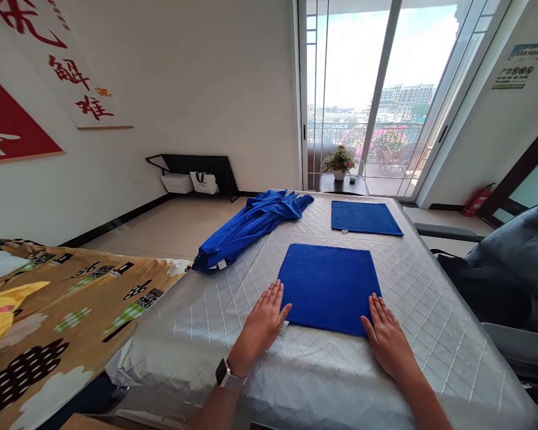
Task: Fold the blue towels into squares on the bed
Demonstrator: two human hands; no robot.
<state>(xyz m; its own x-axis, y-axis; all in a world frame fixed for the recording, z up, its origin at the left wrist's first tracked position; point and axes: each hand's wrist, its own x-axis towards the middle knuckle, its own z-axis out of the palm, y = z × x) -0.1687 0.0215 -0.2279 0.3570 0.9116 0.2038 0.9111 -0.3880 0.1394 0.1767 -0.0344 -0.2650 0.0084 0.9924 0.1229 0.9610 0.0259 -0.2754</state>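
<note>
A blue cloth [329,286], flat and roughly rectangular, lies on the silver quilted cover [206,346] in front of me. At its left edge rests my left hand [264,313], fingers stretched out and nothing held. My right hand [388,331] lies flat at the lower right corner, its fingers straight too. A small white tag [284,328] sticks out beside my left thumb. Farther back, a second flat blue cloth [365,218] lies on the cover. Loosely bunched blue fabric [255,224] stretches along the left side, with a white label near its lower end.
Left of the covered surface spreads a brown patterned cloth [94,298] with a yellow item [4,310] on it. A dark grey padded armchair [515,263] stands close on the right. Behind are a potted plant [339,162] on a small table and a fire extinguisher [478,200].
</note>
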